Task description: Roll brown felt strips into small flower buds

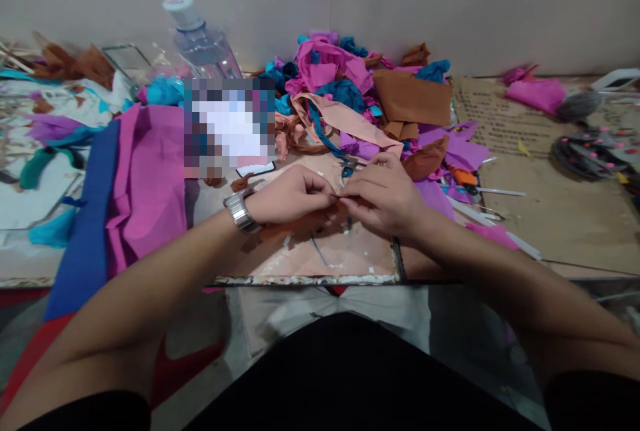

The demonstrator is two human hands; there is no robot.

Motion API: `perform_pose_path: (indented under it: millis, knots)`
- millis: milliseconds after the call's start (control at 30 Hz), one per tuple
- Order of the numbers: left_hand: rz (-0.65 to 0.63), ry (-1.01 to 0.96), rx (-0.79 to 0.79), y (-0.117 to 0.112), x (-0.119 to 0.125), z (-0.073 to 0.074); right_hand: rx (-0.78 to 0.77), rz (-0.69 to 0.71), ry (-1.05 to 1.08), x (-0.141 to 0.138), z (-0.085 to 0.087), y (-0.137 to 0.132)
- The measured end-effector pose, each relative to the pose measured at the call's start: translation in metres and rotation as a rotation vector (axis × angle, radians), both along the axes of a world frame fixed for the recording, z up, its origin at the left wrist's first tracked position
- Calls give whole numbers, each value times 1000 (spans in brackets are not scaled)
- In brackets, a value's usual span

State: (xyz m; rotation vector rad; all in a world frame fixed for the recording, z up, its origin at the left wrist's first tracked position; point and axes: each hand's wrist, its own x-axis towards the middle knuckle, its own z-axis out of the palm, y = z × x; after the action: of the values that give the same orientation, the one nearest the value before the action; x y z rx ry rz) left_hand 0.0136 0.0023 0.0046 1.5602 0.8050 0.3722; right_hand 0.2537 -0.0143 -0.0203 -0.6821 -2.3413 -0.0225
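My left hand [290, 192], with a metal watch [241, 212] on its wrist, is closed in a pinch above the work surface. Its fingertips meet those of my right hand [385, 194], which is pinched too. Between them is a thin brown piece [337, 196], seemingly twisted crepe paper; most of it is hidden by the fingers. Just beyond the fingertips lies a small blue-and-dark object [347, 170], partly covered by my right hand. A long peach paper strip [350, 121] and brown paper scraps [243, 182] lie near the hands.
Behind the hands rises a heap of pink crepe paper [320, 71] with other colours. A clear bottle [205, 48] stands at the back left, near a pixelated patch. Pink sheets [155, 184] hang along the left. Cardboard [565, 218] and a dark pink-dotted bundle [583, 154] lie right.
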Motion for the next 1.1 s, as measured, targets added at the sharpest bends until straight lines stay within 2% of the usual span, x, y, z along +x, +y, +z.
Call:
perform_pose_path:
  millis: [133, 233, 400, 567, 667, 767, 1000, 1100]
  knots:
    - [-25, -36, -124, 0, -1, 2, 11, 12, -20, 0, 3, -2]
    - [-48, -75, -122, 0, -1, 2, 47, 13, -36, 0, 4, -2]
    - [-71, -21, 35, 2, -2, 2, 88, 14, -72, 2, 5, -2]
    - [-88, 79, 82, 3, -3, 4, 44, 9, -38, 2, 4, -2]
    - [-81, 114, 118, 5, -5, 3, -9, 33, -17, 2, 3, -2]
    - [-125, 128, 180, 6, -7, 2, -68, 41, 1, 2, 1, -2]
    - [-173, 237, 439, 7, -10, 5, -226, -14, 13, 0, 4, -4]
    - [-191, 268, 491, 5, -9, 6, -269, -23, -16, -1, 6, -5]
